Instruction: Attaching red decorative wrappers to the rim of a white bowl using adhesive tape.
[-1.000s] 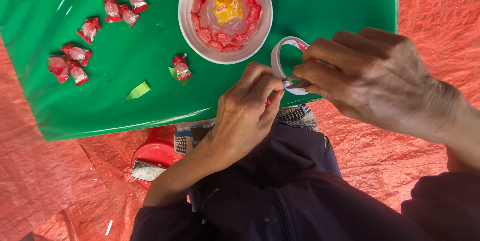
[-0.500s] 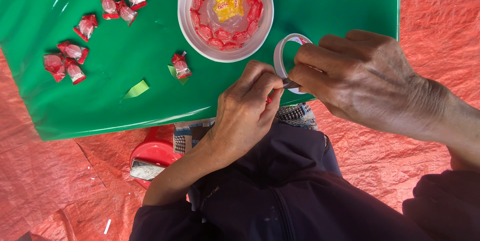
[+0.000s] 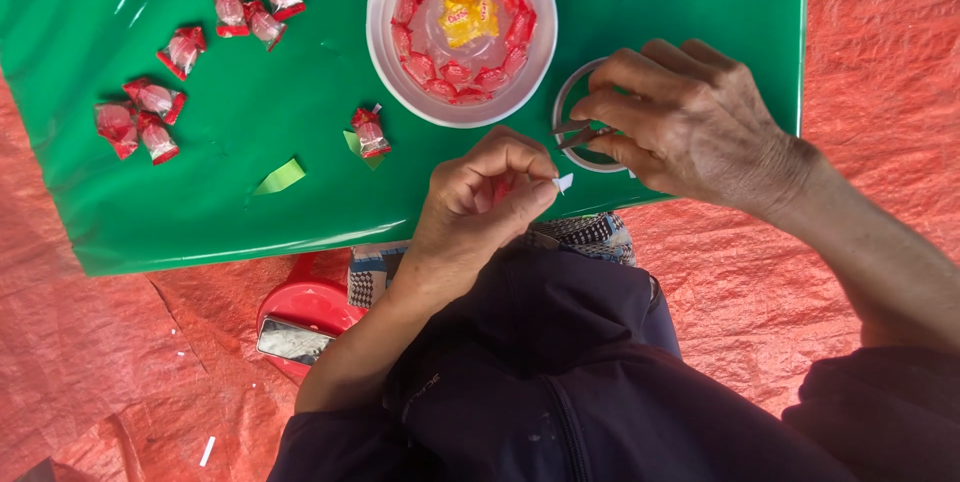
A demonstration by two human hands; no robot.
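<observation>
My right hand (image 3: 700,122) grips a white tape roll (image 3: 566,102) that rests on the green sheet (image 3: 200,202), and a thin dark tool shows between its fingertips. My left hand (image 3: 480,207) sits just below and to the left, pinching a small white piece of tape (image 3: 563,183) between thumb and fingers. A white bowl (image 3: 385,52) stands above my left hand. It holds a ring of red wrapped candies (image 3: 455,77) around one yellow candy (image 3: 468,14).
Loose red wrapped candies lie on the sheet: one (image 3: 368,132) near the bowl, others at the left (image 3: 140,122) and top left (image 3: 255,2). A green paper scrap (image 3: 280,178) lies nearby. A red holder with a metal piece (image 3: 300,332) sits on the red tarp (image 3: 90,362) by my lap.
My hands were joined at the tape roll. My left hand has since pulled down and away with a small piece of tape, and the roll now lies lower on the sheet.
</observation>
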